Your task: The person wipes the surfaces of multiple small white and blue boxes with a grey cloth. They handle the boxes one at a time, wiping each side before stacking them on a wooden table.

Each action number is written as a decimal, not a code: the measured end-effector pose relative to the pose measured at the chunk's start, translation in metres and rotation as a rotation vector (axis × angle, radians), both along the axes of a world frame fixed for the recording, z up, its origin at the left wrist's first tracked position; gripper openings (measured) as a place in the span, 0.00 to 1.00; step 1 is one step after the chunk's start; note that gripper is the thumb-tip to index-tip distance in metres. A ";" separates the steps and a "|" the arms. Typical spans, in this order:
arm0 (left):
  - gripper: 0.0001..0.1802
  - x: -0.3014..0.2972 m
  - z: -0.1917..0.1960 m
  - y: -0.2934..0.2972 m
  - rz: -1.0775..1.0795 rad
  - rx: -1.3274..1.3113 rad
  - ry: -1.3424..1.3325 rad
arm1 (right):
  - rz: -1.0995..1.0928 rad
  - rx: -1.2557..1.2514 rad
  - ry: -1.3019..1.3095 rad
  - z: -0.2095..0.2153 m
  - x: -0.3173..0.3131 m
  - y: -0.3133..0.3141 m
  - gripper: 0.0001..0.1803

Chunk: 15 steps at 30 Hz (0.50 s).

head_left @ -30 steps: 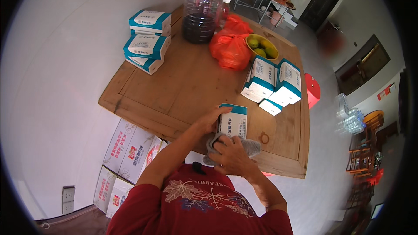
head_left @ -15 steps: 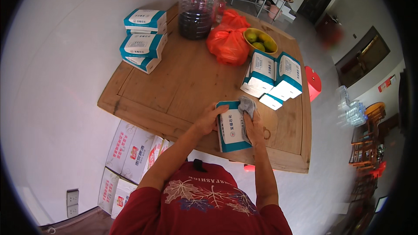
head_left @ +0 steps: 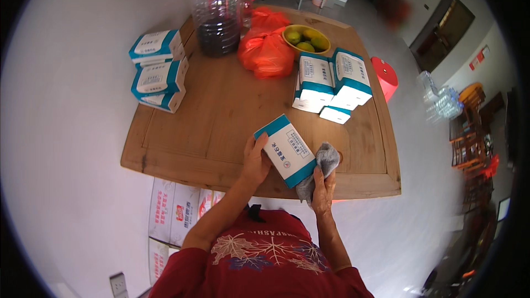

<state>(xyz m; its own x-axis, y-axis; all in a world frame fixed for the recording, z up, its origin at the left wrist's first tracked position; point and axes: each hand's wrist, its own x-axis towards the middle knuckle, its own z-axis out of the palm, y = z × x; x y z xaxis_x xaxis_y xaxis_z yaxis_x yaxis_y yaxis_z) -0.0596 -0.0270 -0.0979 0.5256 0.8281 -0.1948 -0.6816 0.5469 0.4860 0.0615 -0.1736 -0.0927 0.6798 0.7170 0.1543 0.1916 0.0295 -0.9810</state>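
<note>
Box (head_left: 287,150) now tilted up off the desk (head_left: 221,116); left hand (head_left: 255,160) fingers closed on its edge, right hand (head_left: 323,187) moved under it, fingers clutching grey cloth (head_left: 326,160) — wiping shifts to another face.

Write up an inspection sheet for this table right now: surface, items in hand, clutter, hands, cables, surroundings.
Surface: square wooden table, bare in the middle.
Items in hand: white-and-teal box, tilted; grey cloth against its right end.
Clutter: box stack at left, box group at right, dark-liquid jug, orange bag, bowl of green fruit.
Hands: left hand grips the box; right hand holds the cloth.
Cables: nothing seen.
Surroundings: cartons under the table, red stool.
</note>
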 end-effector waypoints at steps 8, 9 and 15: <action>0.19 0.003 0.026 -0.016 -0.019 0.096 -0.021 | -0.113 0.178 0.246 0.024 -0.031 0.044 0.31; 0.20 0.003 0.027 -0.016 0.006 0.090 -0.035 | -0.115 0.215 0.298 0.027 -0.039 0.047 0.32; 0.22 0.001 0.019 -0.006 0.095 0.072 -0.024 | -0.010 0.182 0.038 0.008 -0.064 0.050 0.33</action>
<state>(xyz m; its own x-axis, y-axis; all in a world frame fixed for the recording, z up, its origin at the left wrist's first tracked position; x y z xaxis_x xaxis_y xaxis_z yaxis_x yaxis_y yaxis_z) -0.0591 -0.0329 -0.0786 0.4474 0.8861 -0.1212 -0.7409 0.4432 0.5046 -0.0024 -0.1241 -0.0851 0.6944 0.6729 0.2550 0.1555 0.2056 -0.9662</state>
